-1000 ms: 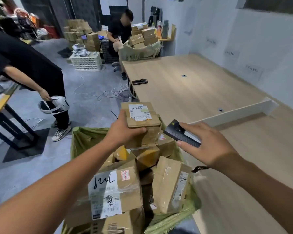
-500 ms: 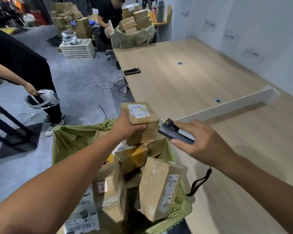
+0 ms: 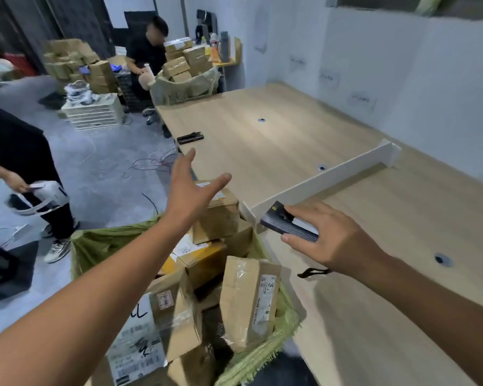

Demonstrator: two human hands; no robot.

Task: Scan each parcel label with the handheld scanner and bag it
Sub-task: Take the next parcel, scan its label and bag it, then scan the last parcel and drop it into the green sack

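**Parcel let go over the bag**

Half a second ago my left hand gripped the small parcel, held up beside the scanner. Now that hand is spread wide, fingers and thumb straight, holding nothing. The parcel lies just under it, on top of the boxes heaped in the green bag, with its white label facing up and partly hidden by my palm. Whether the palm brushes the box, or the box has fully settled, I cannot tell. I judge this one scanned and bagged, so the job moves on to the next box.

My right hand grasps the dark scanner, thumb on top and fingers curled beneath. Its nose points left toward the bag, and it is held over the table near the end of the white divider. A black strap hangs below my wrist. The scanner is near the dropped parcel but apart from it, and I judge it ready for the next label
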